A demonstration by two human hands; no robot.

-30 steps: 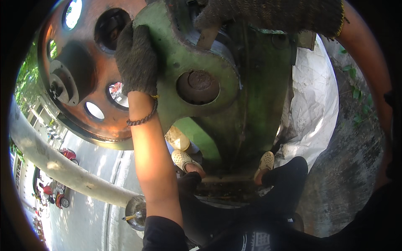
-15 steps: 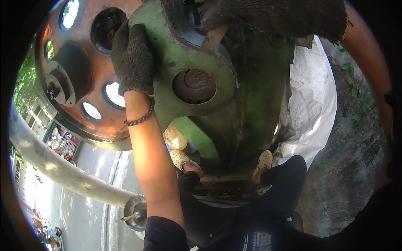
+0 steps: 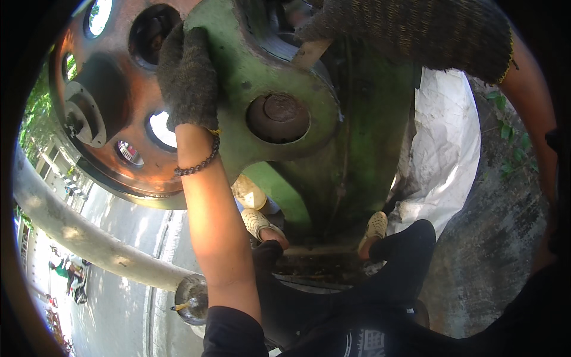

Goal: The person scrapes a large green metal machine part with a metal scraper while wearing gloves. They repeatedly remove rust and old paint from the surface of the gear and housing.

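Note:
My left hand [image 3: 190, 86], in a dark knitted work glove, lies on the left edge of a green cast-metal machine part [image 3: 223, 83]. Its fingers are stretched out and hold nothing visible, close to a round hole in the orange-brown wheel [image 3: 116, 116]. At the top, my right hand [image 3: 392, 30] wears a matching glove. Its fingers are closed on a flat tan-brown strip [image 3: 311, 53], whose lower end rests at the curved rim of the green part. The fingertips are partly hidden. Below sits a brown round plug [image 3: 278, 116] in a green-rimmed opening.
The green machine body [image 3: 375, 137] stands before my feet. White sheeting [image 3: 446, 137] hangs at the right beside a stained concrete surface [image 3: 476, 256]. A thick pale pipe [image 3: 89, 238] crosses the left, with a road beyond it. A yellowish container [image 3: 247, 191] is under the machine.
My right hand and the strip have shifted slightly right and down, and the glove shows more sharply. The left hand stays on the green part. A rider passes on the road.

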